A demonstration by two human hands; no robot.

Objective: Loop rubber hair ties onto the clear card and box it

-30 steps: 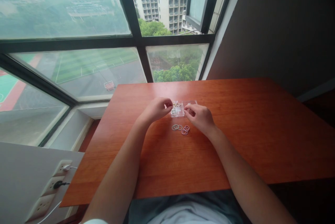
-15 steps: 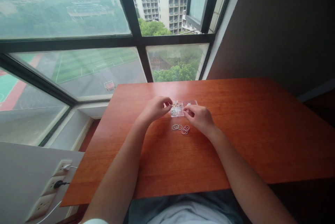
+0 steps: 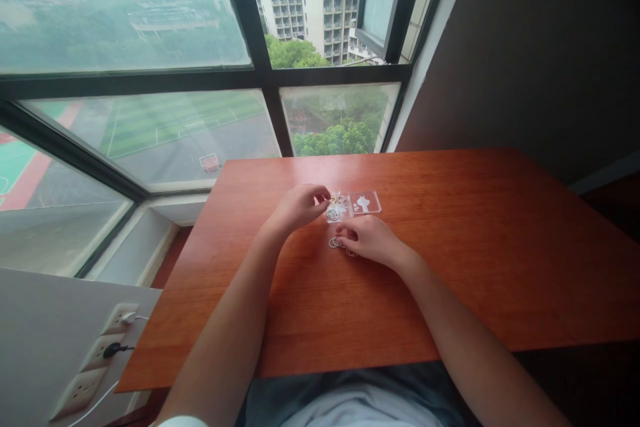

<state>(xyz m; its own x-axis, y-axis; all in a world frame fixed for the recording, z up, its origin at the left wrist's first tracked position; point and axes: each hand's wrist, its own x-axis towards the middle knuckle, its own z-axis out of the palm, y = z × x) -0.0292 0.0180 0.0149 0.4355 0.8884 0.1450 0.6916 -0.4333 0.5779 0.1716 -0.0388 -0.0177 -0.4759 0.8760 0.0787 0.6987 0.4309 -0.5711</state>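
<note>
Clear plastic box [image 3: 345, 217]: open on wooden table [image 3: 450, 247], rings [image 3: 332, 212] inside, lid [image 3: 374, 206] alongside.
Left hand [image 3: 304, 204]: curled at box's left edge, grip unclear.
Right hand [image 3: 371, 237]: bent over loose rings [image 3: 332, 243], cannot tell whether pinching.

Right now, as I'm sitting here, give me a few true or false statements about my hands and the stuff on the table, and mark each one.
1. The left hand is at the left side of the box. True.
2. The lid is shut over the box. False: it lies open to the right of the box.
3. Some rings are inside the box. True.
4. The right hand is on the lid. False: it is at the loose rings, on the near side of the box.
5. Both plugs are black. False: the upper plug is white; only the lower plug is black.
</note>
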